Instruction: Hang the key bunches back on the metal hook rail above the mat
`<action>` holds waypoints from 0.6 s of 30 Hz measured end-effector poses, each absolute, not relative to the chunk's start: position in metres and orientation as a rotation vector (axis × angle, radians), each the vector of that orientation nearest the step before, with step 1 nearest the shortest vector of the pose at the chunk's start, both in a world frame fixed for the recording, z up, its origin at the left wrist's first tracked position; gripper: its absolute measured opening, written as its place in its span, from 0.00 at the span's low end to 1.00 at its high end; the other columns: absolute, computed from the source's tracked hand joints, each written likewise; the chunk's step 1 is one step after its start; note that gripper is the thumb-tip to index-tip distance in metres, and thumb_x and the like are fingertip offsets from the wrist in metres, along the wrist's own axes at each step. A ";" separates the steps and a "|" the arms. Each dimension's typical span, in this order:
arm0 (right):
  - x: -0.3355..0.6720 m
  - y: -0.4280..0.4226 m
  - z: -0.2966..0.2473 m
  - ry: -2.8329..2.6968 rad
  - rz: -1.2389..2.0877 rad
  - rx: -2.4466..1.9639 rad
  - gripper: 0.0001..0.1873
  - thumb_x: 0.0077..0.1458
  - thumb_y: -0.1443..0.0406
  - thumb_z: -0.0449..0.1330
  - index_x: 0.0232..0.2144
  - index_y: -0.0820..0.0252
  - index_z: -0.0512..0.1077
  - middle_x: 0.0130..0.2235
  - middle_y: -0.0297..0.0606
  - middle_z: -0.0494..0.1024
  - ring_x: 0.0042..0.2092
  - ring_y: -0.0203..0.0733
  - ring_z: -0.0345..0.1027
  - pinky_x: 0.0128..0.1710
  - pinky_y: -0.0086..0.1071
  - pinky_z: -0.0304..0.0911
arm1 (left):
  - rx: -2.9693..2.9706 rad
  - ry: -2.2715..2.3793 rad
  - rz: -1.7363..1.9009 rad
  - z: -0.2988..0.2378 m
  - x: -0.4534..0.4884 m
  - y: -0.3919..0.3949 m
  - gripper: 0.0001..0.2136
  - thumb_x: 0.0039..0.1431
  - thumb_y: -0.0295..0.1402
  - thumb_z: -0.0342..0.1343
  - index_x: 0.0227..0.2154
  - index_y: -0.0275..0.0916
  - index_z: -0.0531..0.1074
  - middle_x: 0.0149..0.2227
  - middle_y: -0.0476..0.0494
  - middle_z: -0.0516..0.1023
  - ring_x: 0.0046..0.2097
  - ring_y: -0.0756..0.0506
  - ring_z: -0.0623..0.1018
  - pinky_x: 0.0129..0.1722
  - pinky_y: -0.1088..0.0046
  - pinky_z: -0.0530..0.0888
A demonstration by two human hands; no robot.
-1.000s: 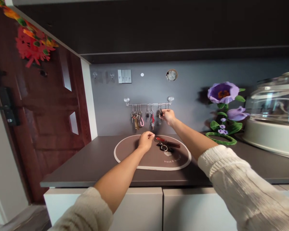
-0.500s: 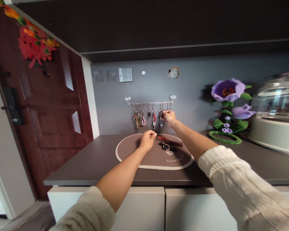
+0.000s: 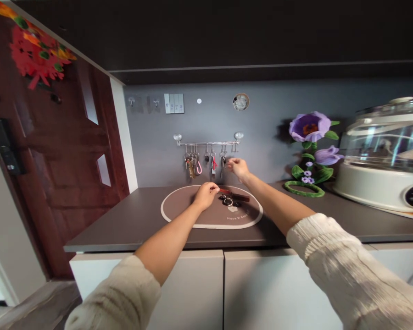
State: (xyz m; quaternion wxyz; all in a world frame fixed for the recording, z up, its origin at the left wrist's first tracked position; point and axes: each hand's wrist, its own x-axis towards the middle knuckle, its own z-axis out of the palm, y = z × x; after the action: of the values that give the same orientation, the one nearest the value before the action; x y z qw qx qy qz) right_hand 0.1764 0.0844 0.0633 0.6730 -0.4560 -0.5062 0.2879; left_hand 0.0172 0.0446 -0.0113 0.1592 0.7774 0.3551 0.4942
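My right hand is just right of a bunch of keys hanging from the clear hook rail. Its fingers are bent and a little apart, and I see nothing in them. Low over the oval brown mat, my left hand is closed in a pinch. Whatever its fingertips hold, if anything, is hidden. Beside them lie a red strap, a dark brown strap and a metal key ring. Further left on the rail hang several more keys, one with a pink loop.
Purple fabric flowers and a glass-topped white appliance stand on the right of the counter. A dark shelf overhangs it. Left is a red-brown door. Light switches and small hooks are on the wall.
My right hand has come away from the hanging keys, leaving them on the rail. My left hand remains low over the mat, its fingertips nearer the red strap. The view has shifted slightly right.
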 end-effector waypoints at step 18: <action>0.200 -0.015 0.011 -1.797 0.343 -1.199 0.05 0.44 0.64 0.59 0.22 0.59 0.72 0.18 0.29 0.69 0.22 0.32 0.60 0.28 0.28 0.57 | 2.597 1.000 1.129 -0.006 0.017 0.016 0.06 0.51 0.29 0.52 0.27 0.39 0.73 0.32 0.45 0.72 0.36 0.47 0.70 0.41 0.72 0.65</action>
State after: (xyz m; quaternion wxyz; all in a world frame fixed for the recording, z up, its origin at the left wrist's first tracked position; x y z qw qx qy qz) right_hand 0.2001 -0.0154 0.0111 0.4593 -0.4869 -0.7298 0.1392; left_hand 0.0166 0.0157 -0.0062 0.0692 0.8627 0.3323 0.3749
